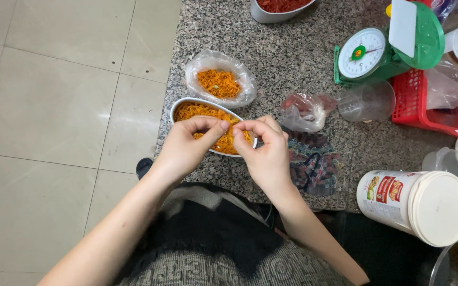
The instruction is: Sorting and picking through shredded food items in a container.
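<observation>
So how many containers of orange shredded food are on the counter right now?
2. A metal bowl under both hands, left hand and right hand, and a clear plastic bag just behind it. The top-edge bowl holds red food.

Beside a speckled grey granite table (271, 53) edge sit bright orange shreds (208, 112) in a white tray (178, 106), with a green scale (382, 55), red basket (417, 103) and multicoloured patterned cloth (314, 164) nearby.

White labelled tub (417, 204) lying right; clear bag (220, 79) behind bowl (178, 107)
</observation>
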